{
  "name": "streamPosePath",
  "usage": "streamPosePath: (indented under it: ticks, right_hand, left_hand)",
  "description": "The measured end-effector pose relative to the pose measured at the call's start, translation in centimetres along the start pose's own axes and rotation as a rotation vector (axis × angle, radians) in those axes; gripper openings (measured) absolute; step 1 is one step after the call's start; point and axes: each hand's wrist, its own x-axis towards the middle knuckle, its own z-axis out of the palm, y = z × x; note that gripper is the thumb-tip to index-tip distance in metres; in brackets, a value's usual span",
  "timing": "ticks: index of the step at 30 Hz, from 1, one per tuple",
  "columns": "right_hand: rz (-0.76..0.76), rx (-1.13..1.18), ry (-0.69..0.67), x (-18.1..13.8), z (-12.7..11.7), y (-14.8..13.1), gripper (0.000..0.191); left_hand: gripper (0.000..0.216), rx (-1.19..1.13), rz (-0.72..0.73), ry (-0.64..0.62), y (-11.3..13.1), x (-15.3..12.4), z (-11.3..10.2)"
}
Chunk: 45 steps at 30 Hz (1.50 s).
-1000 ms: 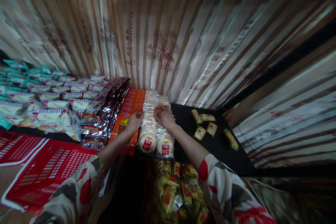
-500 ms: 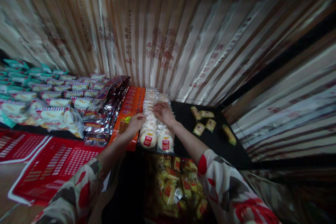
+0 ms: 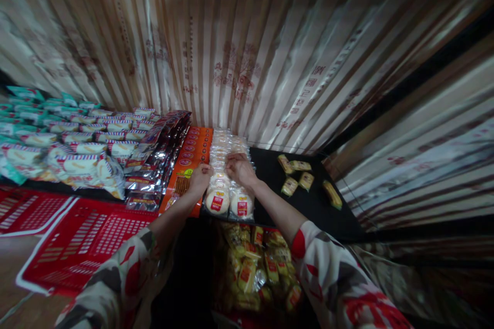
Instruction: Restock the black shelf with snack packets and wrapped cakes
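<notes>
Two rows of overlapping clear packets of round white crackers, a left row and a right row, lie on the black tabletop, red labels showing at the front. My left hand is closed, its fingertips pinched together at the outer edge of the left row. What sits between those fingertips is too small to make out. Over the right row, my right hand curls its fingers onto the cracker packets near the middle, fingertips pointing toward the left row. An orange printed package lies flat beside the left row, partly under my left wrist.
Several small yellow packets lie on the black table at right. Dark red foil bags and white snack bags fill the left. Red baskets stand below. A container of yellow packets is beneath the front edge.
My right hand has shifted slightly nearer on the right row, fingers more curled. My left hand has moved very little. The whole view has shifted slightly.
</notes>
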Motion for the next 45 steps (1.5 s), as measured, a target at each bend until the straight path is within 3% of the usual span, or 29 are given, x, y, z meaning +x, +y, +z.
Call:
streamPosePath:
  ticks: [4, 13, 21, 26, 32, 37, 42, 45]
  right_hand:
    - [-0.026, -0.045, 0.022, -0.1, 0.2, -0.2, 0.009]
    - [0.000, -0.039, 0.016, -0.2, 0.3, -0.2, 0.007]
    - [0.010, -0.006, 0.038, -0.4, 0.3, -0.4, 0.007]
    - [-0.062, 0.040, 0.069, -1.0, -0.2, -0.5, 0.007]
    - [-0.140, 0.000, 0.004, -1.5, -1.3, -0.7, 0.006]
    - [-0.108, 0.008, -0.043, -1.5, -0.7, -0.5, 0.007]
    - [-0.093, -0.004, -0.024, -1.3, -0.1, -0.2, 0.006]
    - [-0.107, -0.007, -0.030, -1.2, -0.1, 0.0, 0.006]
  left_hand:
    - [0.011, 0.152, 0.005, 0.040, 0.1, -0.5, -1.0]
    - [0.010, 0.047, 0.046, -0.143, -0.2, -1.7, -1.5]
    - [0.007, 0.106, 0.054, -0.063, 0.2, -2.3, -1.0]
    - [0.005, 0.102, 0.071, -0.054, 0.3, -2.0, -0.6]
    - [0.007, 0.080, 0.087, -0.034, 0.6, -2.0, -0.7]
    - [0.007, 0.104, 0.066, -0.034, 0.7, -2.0, -0.5]
    - [0.014, 0.230, 0.002, 0.057, 1.0, -2.8, -1.3]
    - [0.017, 0.321, 0.010, -0.006, 1.2, -3.5, -2.4]
